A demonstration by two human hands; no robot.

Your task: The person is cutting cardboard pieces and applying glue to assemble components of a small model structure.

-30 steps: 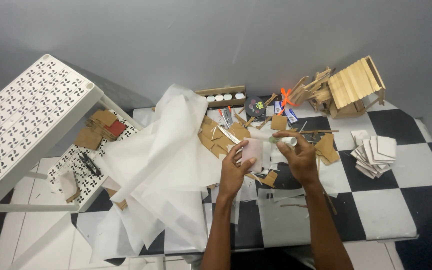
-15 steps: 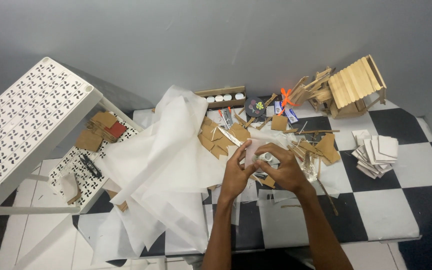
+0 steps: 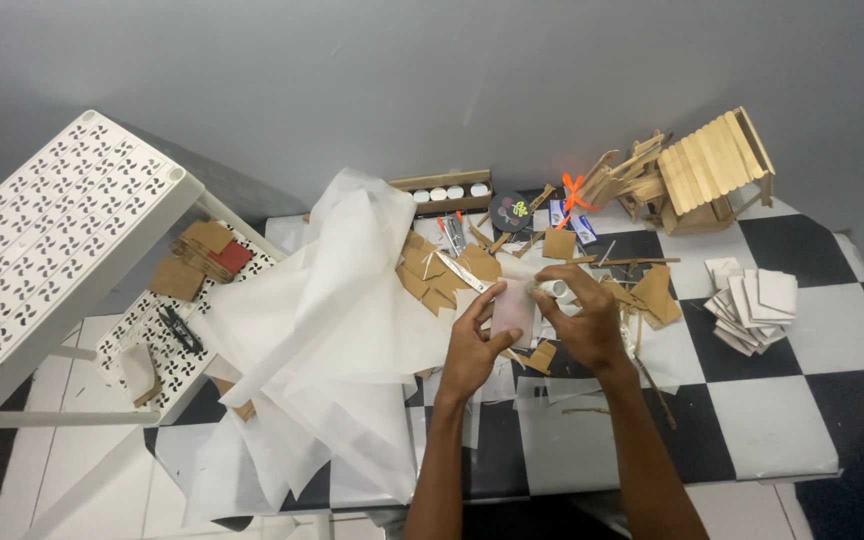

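Nearest the camera: left hand point(image 3: 474, 345) pinches the left edge of a small pale card point(image 3: 514, 308), fingers closed on it, above the checkered surface point(image 3: 772, 420)
Right hand: right hand point(image 3: 582, 322) is clamped around a small white tube point(image 3: 553, 289) at the card's right edge
Handling: card looks light, thin and bendable, best held by its edges; tube seems light and squeezable
Around them: cardboard scraps point(image 3: 442, 280), crumpled white paper point(image 3: 332, 330)
Farther: stick house point(image 3: 707, 170)

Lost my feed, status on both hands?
Left hand holds small pale pink card. Right hand grips small white tube against it. Brown cardboard scraps crowd around.
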